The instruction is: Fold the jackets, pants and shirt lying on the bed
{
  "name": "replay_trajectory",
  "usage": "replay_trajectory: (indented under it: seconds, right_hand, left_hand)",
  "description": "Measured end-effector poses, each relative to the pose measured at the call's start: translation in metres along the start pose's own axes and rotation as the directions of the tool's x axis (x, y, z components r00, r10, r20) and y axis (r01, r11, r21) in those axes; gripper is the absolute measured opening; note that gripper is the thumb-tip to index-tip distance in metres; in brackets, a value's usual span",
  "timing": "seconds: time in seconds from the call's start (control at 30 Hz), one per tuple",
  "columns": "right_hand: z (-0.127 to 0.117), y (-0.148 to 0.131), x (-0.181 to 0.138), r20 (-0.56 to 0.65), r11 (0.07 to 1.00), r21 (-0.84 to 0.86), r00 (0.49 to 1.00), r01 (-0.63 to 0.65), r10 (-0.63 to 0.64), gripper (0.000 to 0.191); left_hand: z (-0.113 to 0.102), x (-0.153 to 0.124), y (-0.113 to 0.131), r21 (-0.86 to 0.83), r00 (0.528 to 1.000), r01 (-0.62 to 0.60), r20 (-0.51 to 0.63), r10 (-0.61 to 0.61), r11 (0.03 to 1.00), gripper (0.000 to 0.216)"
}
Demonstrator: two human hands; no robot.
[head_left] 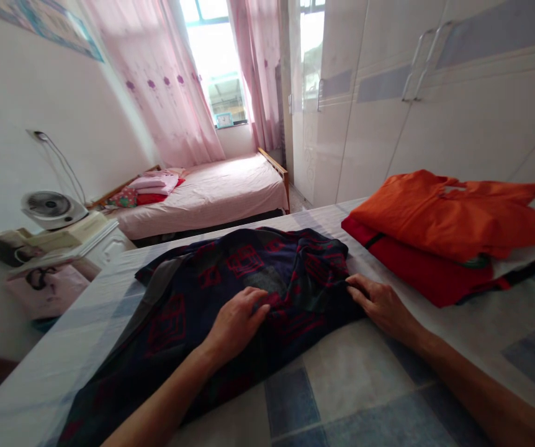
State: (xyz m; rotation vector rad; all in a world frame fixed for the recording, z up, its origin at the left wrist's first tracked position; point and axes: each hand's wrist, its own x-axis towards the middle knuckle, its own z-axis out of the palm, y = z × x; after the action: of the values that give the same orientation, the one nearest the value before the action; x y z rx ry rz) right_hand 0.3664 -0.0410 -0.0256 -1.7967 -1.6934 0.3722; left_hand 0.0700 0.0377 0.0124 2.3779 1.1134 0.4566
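A dark navy garment (pixel 221 273) with red and grey-green square patterns lies spread over the bed's checked sheet (pixel 342 385) in front of me. My left hand (pixel 242 316) is over the garment's middle, with fingers curled and the thumb close to them, pinching a bit of the cloth. At the garment's right edge, my right hand (pixel 379 304) grips the fabric between thumb and fingers. Some folds bunch up between the two hands. The part of the garment under my left forearm is hidden.
On the right lie a folded orange garment (pixel 439 211) and a red garment (pixel 402 261) beneath it. A white wardrobe (pixel 379 130) stands behind them. Farther off are a pink bed (pixel 221 186) and, at left, a fan (pixel 53 208) on a cabinet (pixel 104 239).
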Motion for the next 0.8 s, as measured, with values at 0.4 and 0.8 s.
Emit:
replay_trajectory:
  seconds: [0.4, 0.8]
  right_hand:
    - [-0.024, 0.005, -0.005, 0.175, 0.992, 0.102, 0.981, 0.068, -0.085, 0.023]
    - [-0.005, 0.004, 0.003, 0.001, 0.991, 0.109, 0.997, -0.079, 0.079, 0.033]
  left_hand:
    - [0.034, 0.068, 0.021, -0.351, 0.971, 0.080, -0.182, -0.152, 0.933, 0.028]
    - [0.037, 0.076, 0.000, -0.062, 0.952, 0.066, -0.294, -0.081, 0.996, 0.020]
